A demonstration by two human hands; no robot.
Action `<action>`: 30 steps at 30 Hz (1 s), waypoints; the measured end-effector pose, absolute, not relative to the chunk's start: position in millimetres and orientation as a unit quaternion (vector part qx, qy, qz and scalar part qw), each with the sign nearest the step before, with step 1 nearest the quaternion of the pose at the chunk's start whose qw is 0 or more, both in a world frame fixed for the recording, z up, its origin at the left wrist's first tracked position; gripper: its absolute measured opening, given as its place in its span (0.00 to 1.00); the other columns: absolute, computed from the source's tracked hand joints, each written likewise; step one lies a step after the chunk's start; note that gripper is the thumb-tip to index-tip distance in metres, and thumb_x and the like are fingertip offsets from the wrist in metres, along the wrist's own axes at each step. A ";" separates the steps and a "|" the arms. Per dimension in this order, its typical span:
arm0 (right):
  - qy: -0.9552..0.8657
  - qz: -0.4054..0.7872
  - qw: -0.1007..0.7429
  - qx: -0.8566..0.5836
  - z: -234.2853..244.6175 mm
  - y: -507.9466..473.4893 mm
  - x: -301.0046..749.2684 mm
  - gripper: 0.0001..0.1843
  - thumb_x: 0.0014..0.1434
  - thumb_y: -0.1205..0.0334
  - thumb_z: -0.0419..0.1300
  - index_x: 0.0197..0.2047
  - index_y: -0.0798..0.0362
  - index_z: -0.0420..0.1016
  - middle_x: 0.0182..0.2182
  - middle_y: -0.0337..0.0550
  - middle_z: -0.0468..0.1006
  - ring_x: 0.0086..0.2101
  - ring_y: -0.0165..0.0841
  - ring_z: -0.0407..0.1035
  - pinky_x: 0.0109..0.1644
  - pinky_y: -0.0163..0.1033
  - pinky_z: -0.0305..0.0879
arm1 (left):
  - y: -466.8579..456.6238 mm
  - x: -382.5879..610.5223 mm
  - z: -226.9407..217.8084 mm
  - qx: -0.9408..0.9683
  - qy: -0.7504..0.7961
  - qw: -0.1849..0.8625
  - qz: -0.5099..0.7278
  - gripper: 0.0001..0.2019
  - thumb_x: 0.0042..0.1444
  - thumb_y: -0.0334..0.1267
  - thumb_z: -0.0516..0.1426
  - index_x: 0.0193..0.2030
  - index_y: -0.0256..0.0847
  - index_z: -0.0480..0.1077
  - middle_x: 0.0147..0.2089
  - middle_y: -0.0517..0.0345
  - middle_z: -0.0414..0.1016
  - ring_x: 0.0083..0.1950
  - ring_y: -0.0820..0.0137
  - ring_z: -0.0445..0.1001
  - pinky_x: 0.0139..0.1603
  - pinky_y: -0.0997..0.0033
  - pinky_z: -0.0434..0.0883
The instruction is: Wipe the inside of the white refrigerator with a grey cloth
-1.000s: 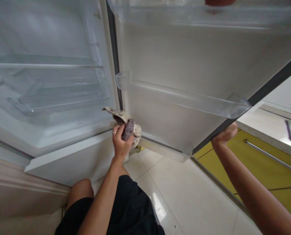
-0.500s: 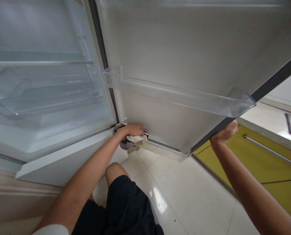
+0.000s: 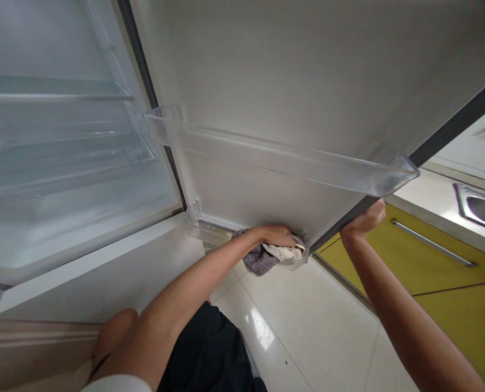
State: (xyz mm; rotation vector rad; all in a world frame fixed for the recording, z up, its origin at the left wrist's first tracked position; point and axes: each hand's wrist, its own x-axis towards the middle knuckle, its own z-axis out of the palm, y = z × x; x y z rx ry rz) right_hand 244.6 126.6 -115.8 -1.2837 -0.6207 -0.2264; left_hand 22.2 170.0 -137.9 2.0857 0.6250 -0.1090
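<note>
My left hand (image 3: 278,236) is closed on a crumpled grey and white cloth (image 3: 261,260), pressed into the lowest clear shelf (image 3: 209,234) of the refrigerator door near its right end. Part of the cloth hangs over the shelf's front edge. My right hand (image 3: 364,219) grips the free edge of the open refrigerator door (image 3: 234,196) by its dark gasket; some of its fingers are hidden behind the door. Above my left hand, a second clear door shelf (image 3: 275,158) spans the door's inner face.
On the left stands the open refrigerator compartment (image 3: 62,234) with glass shelves (image 3: 50,87). Yellow cabinets (image 3: 430,256) with a metal handle and a counter with a sink (image 3: 483,207) are at the right. Pale tiles (image 3: 307,316) cover the floor.
My left hand has slid the cloth along the lowest door shelf from its hinge end to its right end. My right hand stays on the door edge. The view has shifted slightly.
</note>
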 end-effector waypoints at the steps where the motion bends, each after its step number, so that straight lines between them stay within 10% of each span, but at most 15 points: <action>1: -0.283 -0.119 0.752 -0.583 -116.5 125.9 244.5 0.17 0.66 0.65 0.41 0.24 0.49 0.51 0.24 0.32 0.50 0.27 0.28 0.47 0.33 0.35 0.50 | 166.7 29.6 -139.4 0.852 0.250 0.457 -0.041 0.09 0.49 0.40 0.58 0.27 0.37 0.77 0.23 0.60 0.74 0.29 0.70 0.68 0.32 0.70 0.65; 20: -0.278 -0.131 0.755 -0.580 -118.9 115.1 235.4 0.13 0.59 0.57 0.46 0.24 0.48 0.49 0.23 0.33 0.50 0.27 0.28 0.47 0.31 0.37 0.48 | 148.9 -33.9 -136.4 0.492 0.392 0.468 0.620 0.13 0.53 0.35 0.51 0.43 0.41 0.73 0.41 0.58 0.79 0.44 0.70 0.75 0.51 0.71 0.71; 30: -0.281 -0.135 0.752 -0.581 -121.8 113.2 234.9 0.18 0.56 0.48 0.48 0.22 0.47 0.47 0.22 0.33 0.47 0.26 0.30 0.45 0.28 0.38 0.46 | 205.3 -118.3 -100.2 0.293 0.403 0.172 0.850 0.21 0.55 0.33 0.54 0.57 0.40 0.67 0.60 0.49 0.74 0.59 0.69 0.73 0.65 0.67 0.66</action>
